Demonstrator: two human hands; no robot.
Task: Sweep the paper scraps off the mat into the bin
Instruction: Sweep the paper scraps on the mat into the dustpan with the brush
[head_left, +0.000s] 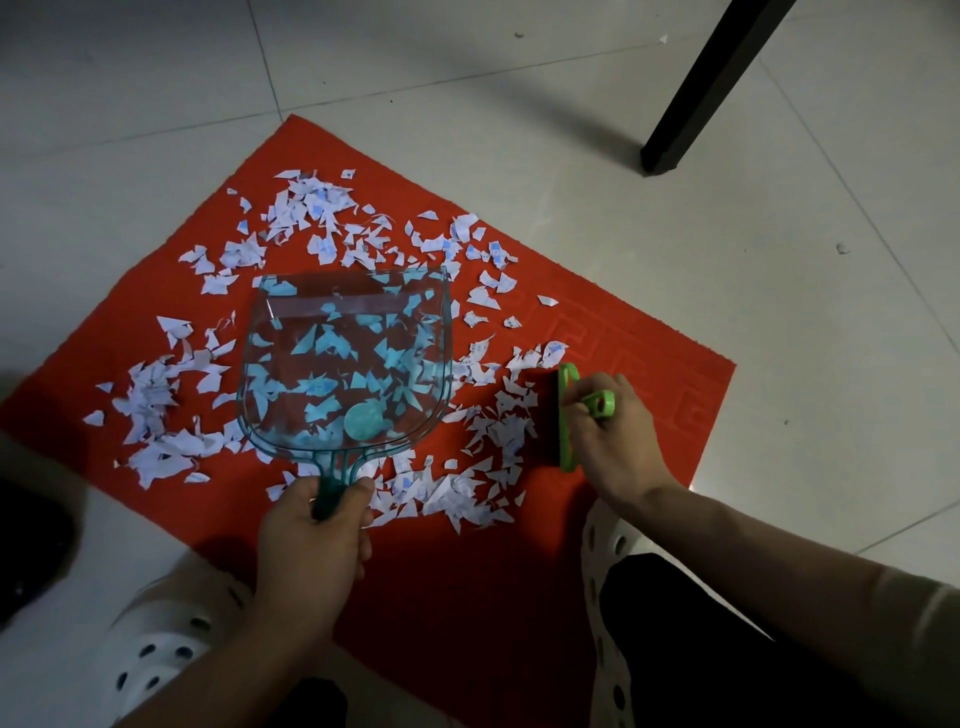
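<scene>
Now brush right of dustpan, scraps between.
Right hand (613, 441) grips green brush (566, 415); left hand (311, 535) clamps the dustpan (343, 364) handle; paper scraps (498, 421) lie dustpan-side of its upright bristles.

Mat (613, 332): near corner at 6 o'clock hidden beneath the forearms, knee and shoes. Scraps (332, 358): those under the dustpan (343, 358) seen only through its tinted plastic; print too small to read. Brush (567, 415): bristles not discernible, handle partly covered by right hand (613, 441). Dustpan handle wrapped by left hand (311, 530). Table leg (696, 98): cut off at 12 o'clock. Dark object (26, 540) at 9 o'clock: cropped, unidentifiable.
</scene>
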